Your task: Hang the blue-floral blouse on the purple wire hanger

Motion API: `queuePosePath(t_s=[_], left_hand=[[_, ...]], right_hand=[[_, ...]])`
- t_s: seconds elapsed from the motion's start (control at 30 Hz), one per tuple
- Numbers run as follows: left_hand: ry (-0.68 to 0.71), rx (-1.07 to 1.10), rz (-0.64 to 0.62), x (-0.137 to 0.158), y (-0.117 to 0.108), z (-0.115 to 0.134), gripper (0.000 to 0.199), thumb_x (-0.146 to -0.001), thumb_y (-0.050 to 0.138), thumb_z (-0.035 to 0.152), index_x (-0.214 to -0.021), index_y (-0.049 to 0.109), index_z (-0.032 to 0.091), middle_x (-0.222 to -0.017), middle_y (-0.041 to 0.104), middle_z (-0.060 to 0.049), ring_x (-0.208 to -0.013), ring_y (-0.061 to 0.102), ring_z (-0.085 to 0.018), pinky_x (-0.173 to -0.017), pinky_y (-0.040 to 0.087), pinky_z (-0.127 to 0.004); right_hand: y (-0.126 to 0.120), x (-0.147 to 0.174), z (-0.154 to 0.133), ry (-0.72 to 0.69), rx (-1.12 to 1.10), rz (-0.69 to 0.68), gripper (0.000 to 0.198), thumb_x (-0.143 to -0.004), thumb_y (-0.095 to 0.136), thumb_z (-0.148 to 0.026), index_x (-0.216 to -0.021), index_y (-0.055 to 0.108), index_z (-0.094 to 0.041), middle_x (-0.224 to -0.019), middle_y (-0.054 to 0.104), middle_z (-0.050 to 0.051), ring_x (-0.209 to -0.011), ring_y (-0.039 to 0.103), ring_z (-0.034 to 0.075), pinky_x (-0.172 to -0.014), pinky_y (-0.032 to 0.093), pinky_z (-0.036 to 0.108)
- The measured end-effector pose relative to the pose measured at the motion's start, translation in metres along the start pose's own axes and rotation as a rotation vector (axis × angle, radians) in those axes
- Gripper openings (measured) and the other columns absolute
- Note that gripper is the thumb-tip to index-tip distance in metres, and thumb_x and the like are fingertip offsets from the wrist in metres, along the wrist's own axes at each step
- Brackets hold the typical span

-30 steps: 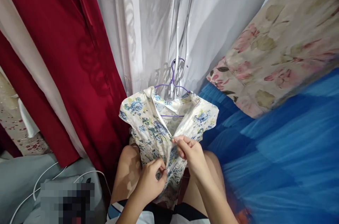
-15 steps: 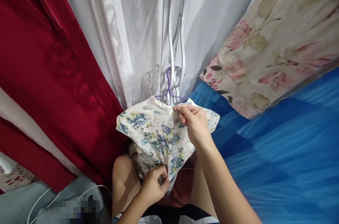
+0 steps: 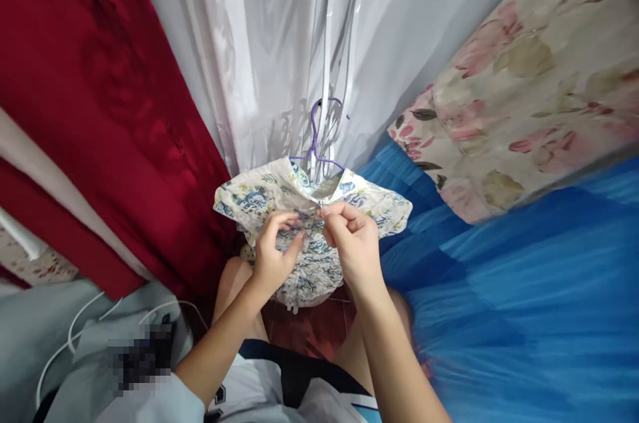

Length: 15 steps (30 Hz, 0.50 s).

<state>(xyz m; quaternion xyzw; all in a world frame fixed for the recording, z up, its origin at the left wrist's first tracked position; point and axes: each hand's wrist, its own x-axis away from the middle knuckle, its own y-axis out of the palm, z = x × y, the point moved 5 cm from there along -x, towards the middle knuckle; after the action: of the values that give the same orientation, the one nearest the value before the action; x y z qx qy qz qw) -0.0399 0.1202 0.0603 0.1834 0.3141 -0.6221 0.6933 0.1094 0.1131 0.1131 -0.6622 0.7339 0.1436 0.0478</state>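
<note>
Pinching a white, blue-floral fabric garment (image 3: 249, 198) at the neckline (image 3: 302, 180), right hand (image 3: 353, 236) apparently steadies it; left hand (image 3: 274, 253) appears released.

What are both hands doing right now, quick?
Left hand: open, fingers parted, over the garment.
Right hand: closed, pinching the garment at its neckline.

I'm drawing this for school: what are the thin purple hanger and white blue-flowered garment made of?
Thin purple hanger: probably plastic-coated wire, smooth with slight shine, since it's so slender. White blue-flowered garment: matte fabric, maybe cotton, since it creases softly.
</note>
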Motion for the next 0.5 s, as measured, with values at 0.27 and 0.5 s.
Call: queuePosePath(t_s=[0.27,0.5], left_hand=[[0.206,-0.243,0.099,-0.015,0.003,0.057,0.034,-0.09,0.061,0.015,-0.124,0.055,0.02,-0.123,0.057,-0.01,-0.103,0.061,-0.018,-0.086,0.054,-0.033],[0.303,-0.442,-0.171,-0.051,0.005,0.079,0.012,-0.092,0.057,0.013,-0.1,0.063,0.02,-0.11,0.066,-0.005,-0.106,0.059,-0.019,-0.095,0.047,-0.035]], right_hand=[[-0.014,-0.006,0.001,-0.003,-0.07,-0.142,0.016,-0.085,0.062,-0.025,-0.072,0.063,-0.016,-0.044,0.045,-0.007,-0.04,0.035,0.006,-0.044,0.024,0.021],[-0.012,0.0,-0.001,-0.052,-0.055,-0.116,0.018,-0.086,0.063,-0.027,-0.072,0.061,-0.016,-0.045,0.043,-0.007,-0.042,0.032,0.006,-0.044,0.024,0.021]])
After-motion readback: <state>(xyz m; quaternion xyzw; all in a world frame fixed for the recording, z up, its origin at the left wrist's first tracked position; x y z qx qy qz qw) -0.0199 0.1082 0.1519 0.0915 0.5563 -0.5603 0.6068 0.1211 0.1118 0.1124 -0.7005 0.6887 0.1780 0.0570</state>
